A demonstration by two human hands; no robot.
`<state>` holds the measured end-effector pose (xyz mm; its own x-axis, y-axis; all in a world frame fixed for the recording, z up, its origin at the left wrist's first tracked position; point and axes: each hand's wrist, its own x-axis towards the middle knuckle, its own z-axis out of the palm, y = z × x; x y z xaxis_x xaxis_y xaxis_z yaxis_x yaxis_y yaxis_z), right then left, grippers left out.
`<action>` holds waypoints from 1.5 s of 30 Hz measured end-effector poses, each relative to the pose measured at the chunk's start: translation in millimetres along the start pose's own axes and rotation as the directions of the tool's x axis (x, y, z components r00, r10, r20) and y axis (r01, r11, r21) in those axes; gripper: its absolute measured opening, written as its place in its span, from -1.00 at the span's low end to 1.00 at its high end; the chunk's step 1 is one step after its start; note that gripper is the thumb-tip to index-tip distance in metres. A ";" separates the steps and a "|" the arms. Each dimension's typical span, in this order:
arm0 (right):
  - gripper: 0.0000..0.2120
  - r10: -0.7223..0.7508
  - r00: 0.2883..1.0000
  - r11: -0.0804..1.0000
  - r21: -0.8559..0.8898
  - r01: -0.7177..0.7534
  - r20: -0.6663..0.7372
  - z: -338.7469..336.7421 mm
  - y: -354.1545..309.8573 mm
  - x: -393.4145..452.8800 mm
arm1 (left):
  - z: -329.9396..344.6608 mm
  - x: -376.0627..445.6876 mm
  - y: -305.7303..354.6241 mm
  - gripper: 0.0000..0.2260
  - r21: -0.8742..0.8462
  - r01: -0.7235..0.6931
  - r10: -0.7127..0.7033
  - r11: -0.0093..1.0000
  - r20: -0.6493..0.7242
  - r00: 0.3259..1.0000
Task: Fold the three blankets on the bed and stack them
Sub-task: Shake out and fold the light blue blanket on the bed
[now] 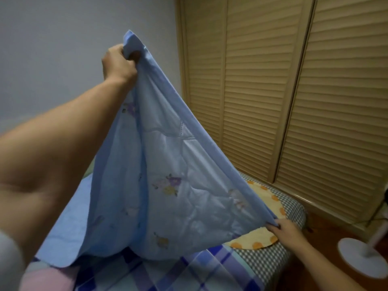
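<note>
I count two hands: the left hand [117, 61] and the right hand [283, 228]. I count three blankets: one light blue blanket [168, 164] with flowers, one checked blue blanket [189, 267], and one pink blanket [48, 278]. I see one bed [273, 257], one yellow pillow [262, 206] with orange dots, one white round stand [361, 257], and three slatted doors [262, 80].

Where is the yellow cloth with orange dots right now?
Head view, lower right: the yellow dotted cloth lies on the checked pillow, just beneath the right hand and partly hidden by the blue blanket.
</note>
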<state>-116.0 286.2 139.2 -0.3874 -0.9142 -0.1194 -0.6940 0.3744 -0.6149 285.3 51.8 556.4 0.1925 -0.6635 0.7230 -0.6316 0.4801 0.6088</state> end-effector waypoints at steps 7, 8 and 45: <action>-0.85 0.355 0.907 0.888 0.385 -0.252 -0.226 -40.7 37.9 -4.9 | 29.8 -36.2 -2.7 -0.82 -0.130 -0.028 0.062 0.991 0.268 0.961; -0.87 0.393 0.887 0.876 0.393 -0.281 -0.241 -41.1 40.2 -7.8 | 27.9 -41.5 1.4 -0.83 -0.194 0.001 0.066 0.981 0.339 0.938; -0.77 -0.005 0.742 0.569 0.608 0.553 -0.670 -133.5 -143.4 -87.6 | 64.8 -316.3 -85.3 -0.48 -0.348 -0.483 0.548 0.804 0.750 0.371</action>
<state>-63.5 333.3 341.9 -0.6910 -0.5761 0.4367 -0.2400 -0.3870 -0.8903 229.6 183.5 254.6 -0.8375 -0.4134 0.3573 -0.3388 0.9059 0.2540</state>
